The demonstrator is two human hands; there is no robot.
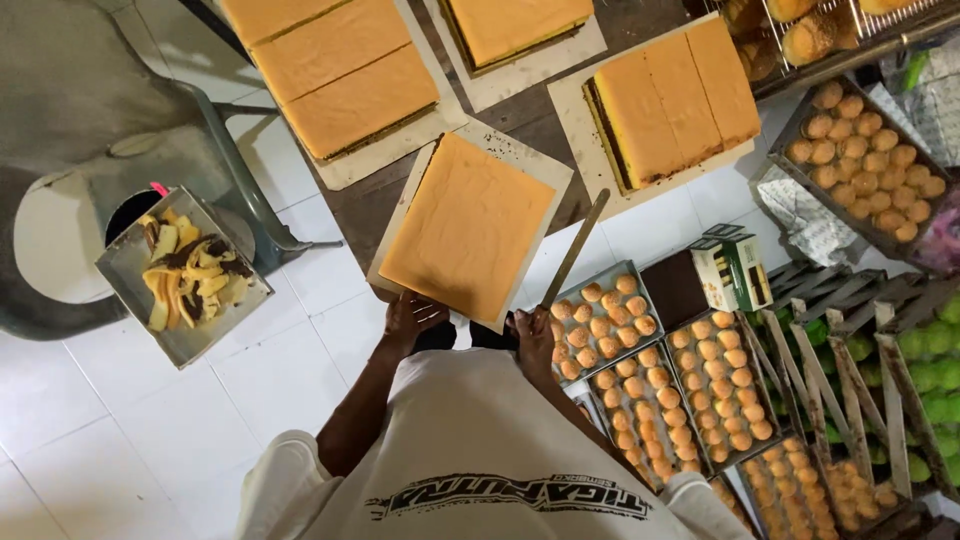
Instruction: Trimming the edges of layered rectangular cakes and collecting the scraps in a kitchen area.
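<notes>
My left hand (412,318) grips the near edge of the board under the uncut orange cake slab (468,226) on the tabletop (530,120). My right hand (532,335) is closed around the long knife (575,248) beside it. Cutting seems next: blade squared over the slab.

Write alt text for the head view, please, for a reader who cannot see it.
A person's left hand grips the near edge of a board bearing a square orange cake, while the right hand holds a long knife beside it. More cakes and trays of buns surround them.
</notes>
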